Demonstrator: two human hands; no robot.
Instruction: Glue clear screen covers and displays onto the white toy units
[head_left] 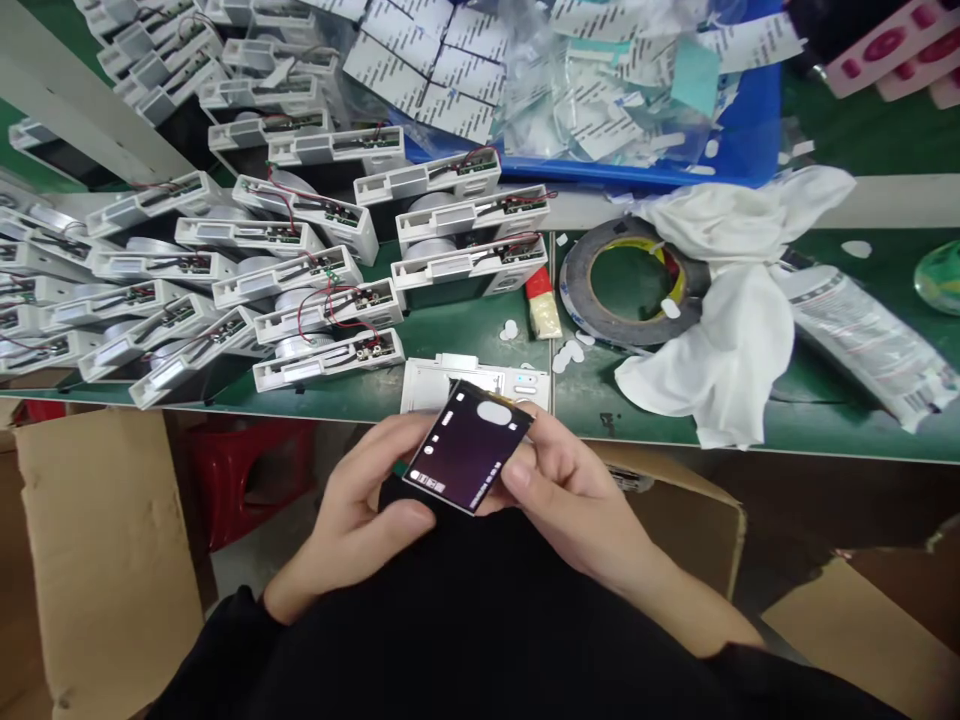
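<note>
A small lit display screen is held tilted above the table's front edge, showing white icons on a dark picture. A white oval piece lies over its upper right part. My right hand grips the screen's right side, thumb along the edge and fingers behind. My left hand is at the left side, its fingers reaching behind the screen and its thumb near the lower left corner. Just behind the screen lies a white device housing with a small blue light, partly hidden by the screen.
Rows of white device housings with red wires fill the left. Behind stands a blue tray of labelled packets. To the right lie a tape roll, white cloths and a silvery packet. A red-and-cream block lies near white ovals.
</note>
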